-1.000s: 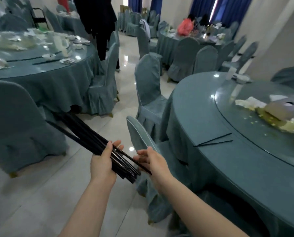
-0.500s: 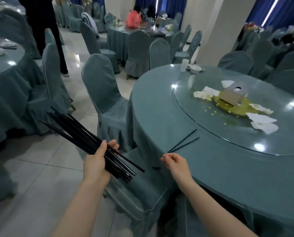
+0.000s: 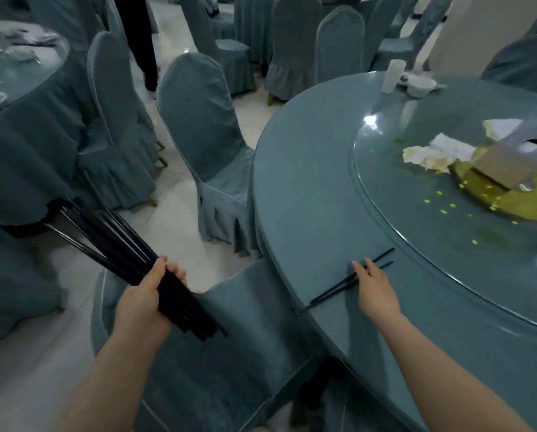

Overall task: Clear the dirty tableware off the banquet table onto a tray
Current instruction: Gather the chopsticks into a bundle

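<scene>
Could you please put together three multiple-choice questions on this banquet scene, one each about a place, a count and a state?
1. Where do the loose chopsticks lie?
A. On the floor
B. On the table near its edge
C. On a chair seat

2. How many loose chopsticks lie on the table by the right hand?
A. Two
B. Five
C. None

3. What is the left hand doing?
A. Hanging empty
B. Pressing flat on the table
C. Gripping a bundle of black chopsticks

Answers:
1. B, as the pair rests on the cloth just outside the glass turntable.
2. A, since two thin black sticks run side by side under the straight fingers.
3. C, because its fingers curl round the bundle, held out over the chair.
</scene>
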`<state>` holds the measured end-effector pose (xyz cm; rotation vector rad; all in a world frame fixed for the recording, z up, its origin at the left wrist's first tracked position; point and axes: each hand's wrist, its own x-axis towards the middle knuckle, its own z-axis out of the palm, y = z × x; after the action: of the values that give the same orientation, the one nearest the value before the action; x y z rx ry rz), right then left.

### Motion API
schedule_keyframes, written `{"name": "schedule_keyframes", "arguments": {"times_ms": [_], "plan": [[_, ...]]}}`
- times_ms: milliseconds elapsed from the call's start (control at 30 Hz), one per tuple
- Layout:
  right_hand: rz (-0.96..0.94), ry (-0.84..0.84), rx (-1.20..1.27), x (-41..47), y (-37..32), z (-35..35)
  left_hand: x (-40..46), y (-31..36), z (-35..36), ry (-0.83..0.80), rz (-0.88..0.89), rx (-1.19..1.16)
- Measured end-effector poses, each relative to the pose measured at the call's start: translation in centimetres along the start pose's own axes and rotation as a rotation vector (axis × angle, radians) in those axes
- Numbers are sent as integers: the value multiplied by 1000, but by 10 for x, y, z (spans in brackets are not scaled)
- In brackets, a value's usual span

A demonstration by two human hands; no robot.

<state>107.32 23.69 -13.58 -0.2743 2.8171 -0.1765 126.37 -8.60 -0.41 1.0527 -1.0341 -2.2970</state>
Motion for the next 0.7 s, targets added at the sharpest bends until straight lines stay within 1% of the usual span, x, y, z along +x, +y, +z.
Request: {"name": "schedule_keyframes", "arguments": {"times_ms": [67,200,267,367,433,500,600,700], "plan": [[-54,10,-110,15,3,-2,4,0,-1,-2,1,-10],[-146,77,-191,35,7,-12,8,1,-1,-20,-29,-98],[-163,40,-223,37,8,-14,9,1,1,-36,-49,-139],[-124,-63,-224,32,7,-14,9,-1,5,-52,-67,-151],[-96,-78,-219,23,2,-11,9,0,8,-64,-75,-167],[-66,-73,-170,11,-9,-7,9,3,9,-79,-87,-176],[-26,-56,38,-10,-38,-7,8,11,3,-106,-97,-161],[-45,7,220,-33,-74,-14,6,25,-8,-135,-86,-145]]}}
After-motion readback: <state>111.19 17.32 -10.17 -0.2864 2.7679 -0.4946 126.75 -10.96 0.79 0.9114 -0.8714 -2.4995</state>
